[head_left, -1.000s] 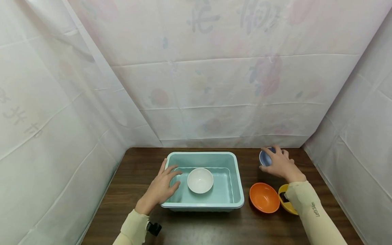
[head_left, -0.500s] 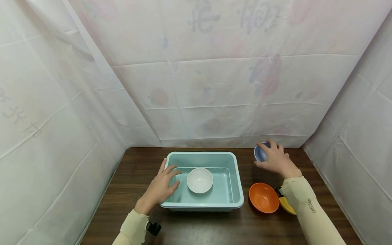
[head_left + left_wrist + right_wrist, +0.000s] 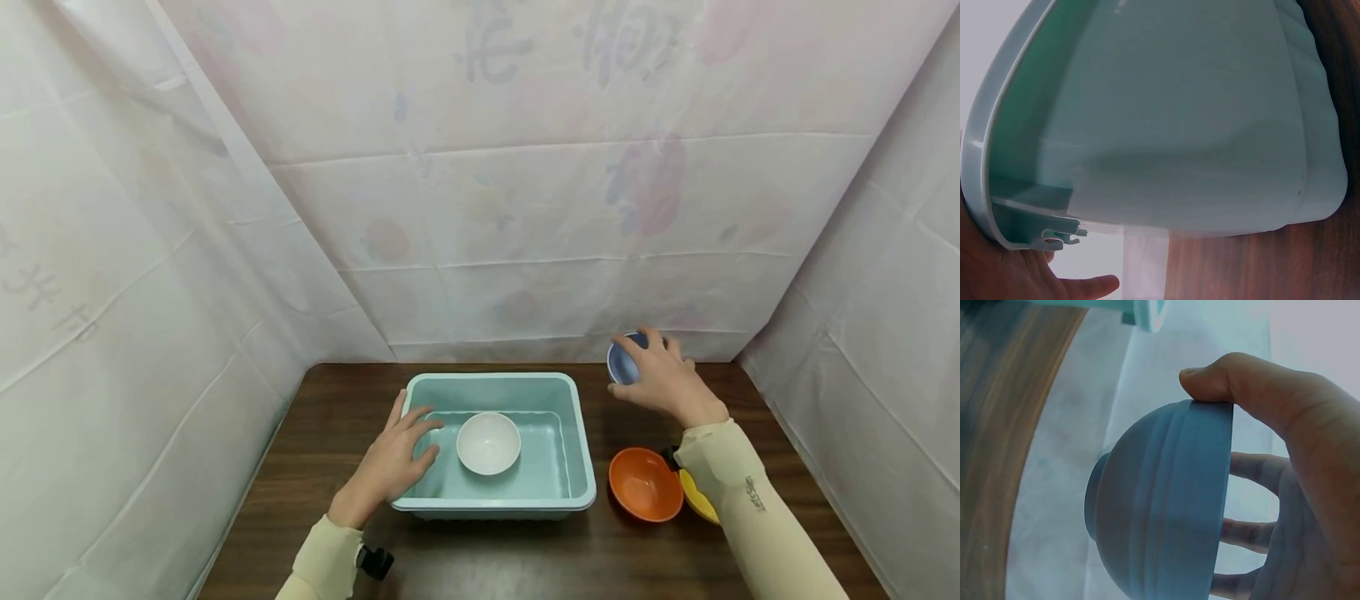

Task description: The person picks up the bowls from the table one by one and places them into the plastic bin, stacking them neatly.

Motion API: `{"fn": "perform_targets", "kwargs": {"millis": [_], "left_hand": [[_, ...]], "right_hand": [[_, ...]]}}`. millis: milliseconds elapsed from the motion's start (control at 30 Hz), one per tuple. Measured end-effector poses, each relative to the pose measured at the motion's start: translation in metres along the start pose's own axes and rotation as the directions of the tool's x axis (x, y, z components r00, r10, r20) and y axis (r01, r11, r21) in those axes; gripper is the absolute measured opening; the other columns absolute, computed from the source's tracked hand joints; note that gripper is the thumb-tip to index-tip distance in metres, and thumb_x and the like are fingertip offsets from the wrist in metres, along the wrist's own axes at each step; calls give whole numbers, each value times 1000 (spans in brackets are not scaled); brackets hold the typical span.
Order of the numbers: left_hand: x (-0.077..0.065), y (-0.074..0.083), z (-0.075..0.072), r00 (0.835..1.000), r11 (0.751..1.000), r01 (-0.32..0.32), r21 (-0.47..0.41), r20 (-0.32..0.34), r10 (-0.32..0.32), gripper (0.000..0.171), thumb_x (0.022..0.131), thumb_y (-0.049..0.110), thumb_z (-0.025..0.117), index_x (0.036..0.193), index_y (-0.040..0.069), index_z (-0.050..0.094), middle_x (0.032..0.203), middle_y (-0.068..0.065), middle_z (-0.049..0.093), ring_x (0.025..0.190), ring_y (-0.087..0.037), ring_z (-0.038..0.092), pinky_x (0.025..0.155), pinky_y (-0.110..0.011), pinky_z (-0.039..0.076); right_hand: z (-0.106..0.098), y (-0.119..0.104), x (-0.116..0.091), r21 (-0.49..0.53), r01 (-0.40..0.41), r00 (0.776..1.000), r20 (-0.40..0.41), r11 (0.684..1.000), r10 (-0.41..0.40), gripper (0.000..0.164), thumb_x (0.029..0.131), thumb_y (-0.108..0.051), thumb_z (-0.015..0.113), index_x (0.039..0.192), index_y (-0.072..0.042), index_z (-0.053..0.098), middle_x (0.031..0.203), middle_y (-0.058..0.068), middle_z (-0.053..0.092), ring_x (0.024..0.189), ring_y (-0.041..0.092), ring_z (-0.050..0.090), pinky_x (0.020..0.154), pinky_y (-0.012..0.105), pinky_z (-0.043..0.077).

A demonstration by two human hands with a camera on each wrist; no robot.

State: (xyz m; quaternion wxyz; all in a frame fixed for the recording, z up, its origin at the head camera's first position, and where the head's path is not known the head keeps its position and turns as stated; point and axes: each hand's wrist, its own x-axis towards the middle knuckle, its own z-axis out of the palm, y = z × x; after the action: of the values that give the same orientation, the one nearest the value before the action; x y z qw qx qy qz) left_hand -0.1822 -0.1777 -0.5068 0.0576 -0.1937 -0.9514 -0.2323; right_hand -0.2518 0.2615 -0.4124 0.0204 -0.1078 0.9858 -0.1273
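My right hand grips a blue bowl by its rim, raised over the back right of the table. In the right wrist view the thumb lies at the near rim of the ribbed blue bowl, and several fingers reach across its mouth. My left hand rests on the left rim of a pale green plastic basin, fingers spread and relaxed. The left wrist view shows that hand at the basin's rim, its thumb sticking out. Inside the basin stands a white bowl.
An orange bowl sits on the dark wooden table right of the basin. Beside it a yellow bowl is partly hidden by the right sleeve. White printed sheets hang behind and at both sides.
My right hand has lifted the blue bowl and carried it leftward, away from the right end of the table. The left hand has stayed at the basin's rim.
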Motion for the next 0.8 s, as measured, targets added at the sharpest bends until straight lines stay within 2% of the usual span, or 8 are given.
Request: {"fn": "perform_targets", "kwargs": {"millis": [233,500,800], "left_hand": [[1,0,1,999,1000,-14,-4,-30,14,32,96,23,72,127,16,72,151,-12,55,159,-44,11,106,-64,48],[-2,-2,3,1000,1000,-5,-7,8,5,34,98,26,70,129,13,71,152,-12,53,159,-43,8,112,-62,43],[-4,-2,3,1000,1000,1,-23,13,0,35,97,24,72,130,13,71,152,-12,53,159,-42,7,110,-62,45]], "right_hand": [[-11,-23,5,-23,61,997,-36,998,-62,84,87,-52,74,159,-25,38,161,27,25,137,59,32,92,84,40],[-12,-52,8,-48,123,991,-42,991,-125,85,86,-54,75,159,-27,39,161,24,27,139,56,34,90,78,46],[-6,-83,11,-48,191,981,-32,980,-193,85,86,-54,76,158,-29,41,162,21,28,142,55,34,93,77,46]]}}
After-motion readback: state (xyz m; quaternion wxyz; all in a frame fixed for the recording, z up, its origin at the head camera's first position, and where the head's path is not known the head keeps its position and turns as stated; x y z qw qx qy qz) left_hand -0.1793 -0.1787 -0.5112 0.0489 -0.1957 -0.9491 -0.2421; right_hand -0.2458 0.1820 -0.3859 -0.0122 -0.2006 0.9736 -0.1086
